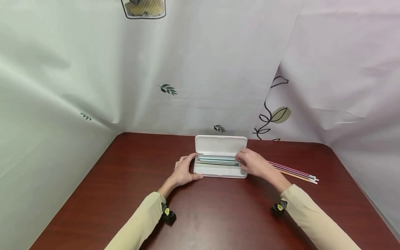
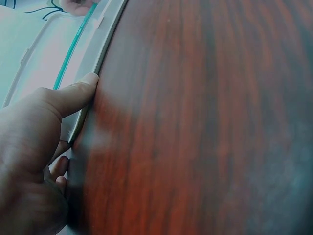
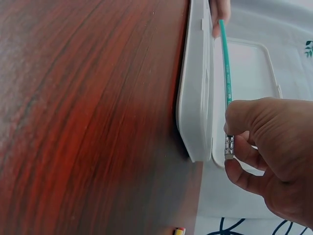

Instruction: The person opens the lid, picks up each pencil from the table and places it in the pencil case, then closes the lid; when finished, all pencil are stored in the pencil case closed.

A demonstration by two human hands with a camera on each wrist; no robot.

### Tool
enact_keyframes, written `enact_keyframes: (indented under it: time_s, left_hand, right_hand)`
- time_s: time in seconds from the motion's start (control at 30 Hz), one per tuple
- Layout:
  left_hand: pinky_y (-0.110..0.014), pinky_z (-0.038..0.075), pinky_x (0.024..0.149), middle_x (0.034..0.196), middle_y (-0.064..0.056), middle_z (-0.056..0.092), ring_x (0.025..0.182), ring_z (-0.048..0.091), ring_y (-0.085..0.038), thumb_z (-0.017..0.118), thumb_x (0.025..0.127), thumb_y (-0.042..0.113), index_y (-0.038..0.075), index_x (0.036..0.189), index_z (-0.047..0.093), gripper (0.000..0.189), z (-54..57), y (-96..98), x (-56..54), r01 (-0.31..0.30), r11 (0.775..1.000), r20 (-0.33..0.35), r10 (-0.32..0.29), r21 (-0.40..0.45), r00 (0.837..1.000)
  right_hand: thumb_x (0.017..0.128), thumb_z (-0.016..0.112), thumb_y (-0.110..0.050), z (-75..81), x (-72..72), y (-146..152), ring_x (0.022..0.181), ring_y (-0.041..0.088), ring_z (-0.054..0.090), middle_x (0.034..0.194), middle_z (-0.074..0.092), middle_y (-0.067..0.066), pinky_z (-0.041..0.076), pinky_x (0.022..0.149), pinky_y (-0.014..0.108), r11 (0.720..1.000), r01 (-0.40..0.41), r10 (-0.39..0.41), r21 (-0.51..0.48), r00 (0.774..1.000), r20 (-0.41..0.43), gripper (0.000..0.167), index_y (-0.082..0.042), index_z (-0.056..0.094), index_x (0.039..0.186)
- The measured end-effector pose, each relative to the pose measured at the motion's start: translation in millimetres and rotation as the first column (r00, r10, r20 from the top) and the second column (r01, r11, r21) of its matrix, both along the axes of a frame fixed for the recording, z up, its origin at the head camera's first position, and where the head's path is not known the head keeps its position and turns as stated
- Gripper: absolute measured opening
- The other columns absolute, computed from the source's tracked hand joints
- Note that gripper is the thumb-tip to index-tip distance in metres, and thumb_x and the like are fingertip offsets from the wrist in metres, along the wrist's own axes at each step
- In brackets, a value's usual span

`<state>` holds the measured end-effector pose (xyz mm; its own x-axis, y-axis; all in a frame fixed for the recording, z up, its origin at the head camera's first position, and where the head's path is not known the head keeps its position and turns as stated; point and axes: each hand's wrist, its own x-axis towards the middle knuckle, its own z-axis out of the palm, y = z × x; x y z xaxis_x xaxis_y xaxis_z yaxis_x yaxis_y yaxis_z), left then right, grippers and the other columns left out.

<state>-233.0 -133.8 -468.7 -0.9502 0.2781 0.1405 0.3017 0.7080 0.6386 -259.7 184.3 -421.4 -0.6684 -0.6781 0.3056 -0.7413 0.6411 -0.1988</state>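
A white pencil case (image 1: 215,171) lies with its lid (image 1: 220,145) raised at the back, and several pencils (image 1: 215,162) lie lengthwise inside. My left hand (image 1: 183,172) grips the case's left end, thumb on the front rim and fingers round toward the back corner. At the right end, my right hand (image 1: 253,164) pinches a green pencil (image 3: 226,63) near its eraser end, between thumb and fingers. The pencil stretches along the case toward the left hand. In the left wrist view, the left thumb (image 2: 80,93) presses on the rim.
To the right of the case, several pencils (image 1: 295,173) in pink, dark and yellow lie on the dark red wooden table (image 1: 218,215), partly behind the right forearm. A pale curtain (image 1: 200,69) with leaf prints hangs behind the table and along both sides.
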Motion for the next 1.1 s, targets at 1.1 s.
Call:
enact_keyframes:
  time_s: [1.1]
  left_hand:
    - [-0.050, 0.029, 0.101, 0.138, -0.009, 0.056, 0.133, 0.039, -0.032, 0.089, 0.072, 0.031, 0.014, 0.147, 0.046, 0.089, -1.0, 0.9, -1.1, -0.004, 1.000, -0.013, 0.004, 0.005, 1.000]
  right_hand:
    - [0.079, 0.065, 0.009, -9.7, -7.9, -14.7, 0.074, 0.016, 0.055, 0.085, 0.058, -0.001, 0.050, 0.067, 0.034, 0.999, -0.044, 0.045, -0.026, 0.998, 0.054, 0.018, -0.008, 0.069, 0.085]
